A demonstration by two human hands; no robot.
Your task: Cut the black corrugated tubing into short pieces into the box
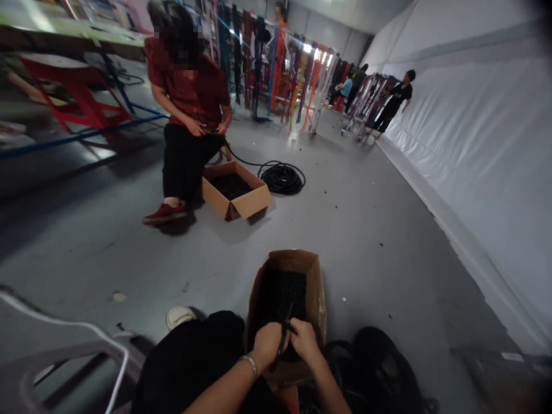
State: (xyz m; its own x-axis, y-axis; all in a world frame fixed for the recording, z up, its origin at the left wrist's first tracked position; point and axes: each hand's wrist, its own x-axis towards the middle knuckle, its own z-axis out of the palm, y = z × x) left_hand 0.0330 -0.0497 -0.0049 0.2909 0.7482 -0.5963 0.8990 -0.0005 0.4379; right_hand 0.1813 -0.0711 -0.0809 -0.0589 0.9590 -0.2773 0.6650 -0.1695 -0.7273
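Both of my hands are together over a cardboard box with black bits inside. My left hand, with a bracelet at the wrist, is closed around dark scissors. Their blades point away from me, over the black bits. Close against it on the right, my right hand is closed, fingers bent toward the scissors. Whatever it grips is hidden. Beside the box, at lower right, lies a dark coil of black hose, partly in shadow.
Ahead on the left, a seated person in a red shirt works over another cardboard box beside coiled black hose. A red stool stands far left. Racks of hanging strips are behind; white sheeting runs along the right.
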